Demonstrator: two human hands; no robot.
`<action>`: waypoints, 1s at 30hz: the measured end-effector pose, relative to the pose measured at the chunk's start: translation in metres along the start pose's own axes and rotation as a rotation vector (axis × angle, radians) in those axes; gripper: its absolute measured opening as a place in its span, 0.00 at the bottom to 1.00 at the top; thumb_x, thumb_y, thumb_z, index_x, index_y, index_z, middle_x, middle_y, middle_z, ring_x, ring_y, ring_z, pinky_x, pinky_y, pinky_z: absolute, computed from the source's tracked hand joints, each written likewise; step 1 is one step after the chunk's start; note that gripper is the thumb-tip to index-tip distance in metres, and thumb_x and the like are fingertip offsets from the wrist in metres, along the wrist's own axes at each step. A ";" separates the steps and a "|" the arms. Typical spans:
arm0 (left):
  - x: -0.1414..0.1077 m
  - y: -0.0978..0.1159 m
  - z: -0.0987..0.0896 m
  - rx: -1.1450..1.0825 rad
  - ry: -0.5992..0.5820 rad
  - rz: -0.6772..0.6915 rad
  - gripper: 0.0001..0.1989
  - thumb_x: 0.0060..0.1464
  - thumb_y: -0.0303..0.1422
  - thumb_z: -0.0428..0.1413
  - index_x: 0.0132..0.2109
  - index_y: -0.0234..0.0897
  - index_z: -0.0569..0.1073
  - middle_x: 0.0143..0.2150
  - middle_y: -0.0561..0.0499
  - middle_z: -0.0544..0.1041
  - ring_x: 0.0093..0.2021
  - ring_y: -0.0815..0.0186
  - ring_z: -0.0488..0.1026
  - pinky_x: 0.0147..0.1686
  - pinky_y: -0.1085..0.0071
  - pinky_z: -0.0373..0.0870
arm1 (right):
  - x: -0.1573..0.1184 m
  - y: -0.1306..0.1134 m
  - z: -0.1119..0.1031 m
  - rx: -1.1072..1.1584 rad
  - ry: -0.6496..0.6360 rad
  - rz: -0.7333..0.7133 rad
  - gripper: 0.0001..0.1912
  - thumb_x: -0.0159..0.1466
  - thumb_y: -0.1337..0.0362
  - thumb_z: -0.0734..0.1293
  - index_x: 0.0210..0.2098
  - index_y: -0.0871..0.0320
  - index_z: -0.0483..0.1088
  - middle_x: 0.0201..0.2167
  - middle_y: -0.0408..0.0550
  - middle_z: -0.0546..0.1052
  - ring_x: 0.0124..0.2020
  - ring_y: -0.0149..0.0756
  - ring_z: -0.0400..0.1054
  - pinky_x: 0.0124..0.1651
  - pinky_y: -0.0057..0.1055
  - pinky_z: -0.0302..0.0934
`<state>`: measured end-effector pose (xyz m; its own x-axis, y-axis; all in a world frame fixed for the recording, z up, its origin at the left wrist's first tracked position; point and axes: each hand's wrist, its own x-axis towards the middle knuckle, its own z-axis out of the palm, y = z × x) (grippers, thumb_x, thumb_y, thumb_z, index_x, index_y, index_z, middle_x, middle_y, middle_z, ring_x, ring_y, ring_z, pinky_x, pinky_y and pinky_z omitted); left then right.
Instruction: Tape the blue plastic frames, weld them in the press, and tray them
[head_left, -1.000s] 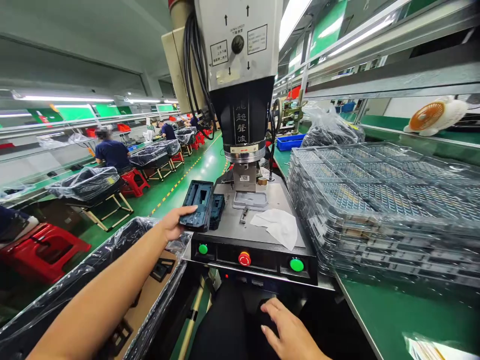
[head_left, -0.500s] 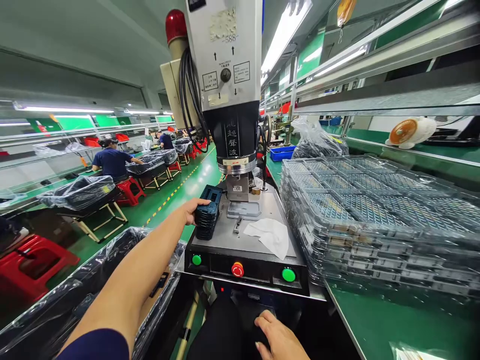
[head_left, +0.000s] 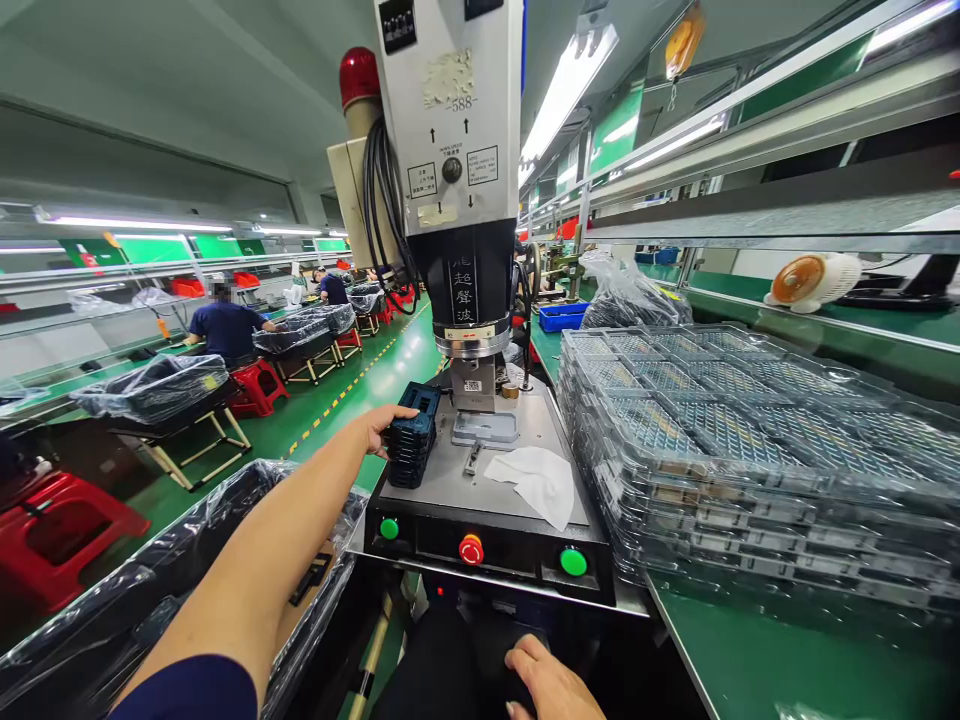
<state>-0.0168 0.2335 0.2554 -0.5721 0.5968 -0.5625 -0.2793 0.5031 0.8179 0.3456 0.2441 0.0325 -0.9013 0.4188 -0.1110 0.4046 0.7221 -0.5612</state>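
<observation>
My left hand (head_left: 381, 428) is at the left side of a stack of black plastic frames (head_left: 412, 435), forefinger on top and the other fingers gripping its edge. The stack stands on the metal bed of a press machine (head_left: 469, 290). Right of it, below the press head, a grey fixture (head_left: 485, 428) lies on the bed. My right hand (head_left: 551, 680) hovers low above my lap, fingers loosely bent and apart, with nothing visible in it. A white cloth (head_left: 536, 482) rests at the bed's right.
Green buttons (head_left: 574, 562) and a red stop button (head_left: 471, 549) line the machine's front. Stacked clear trays (head_left: 675, 430) stand on the right bench. A plastic-lined bin (head_left: 150, 590) sits at left. Farther off, a co-worker (head_left: 221, 325) sits by red stools (head_left: 262, 388).
The view has tilted up slightly. My left hand stays on the stack of frames, and my right hand remains low near my lap.
</observation>
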 end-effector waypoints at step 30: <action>-0.011 -0.011 -0.014 0.065 0.153 0.205 0.15 0.43 0.42 0.63 0.35 0.39 0.74 0.40 0.46 0.77 0.42 0.58 0.71 0.43 0.61 0.67 | -0.004 0.001 -0.001 -0.022 -0.037 0.002 0.20 0.54 0.67 0.64 0.47 0.53 0.71 0.51 0.50 0.73 0.49 0.42 0.70 0.49 0.31 0.64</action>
<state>-0.0185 0.2123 0.2544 -0.7229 0.5913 -0.3574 -0.0988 0.4235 0.9005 0.3499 0.2436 0.0334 -0.9052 0.4001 -0.1430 0.4098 0.7334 -0.5424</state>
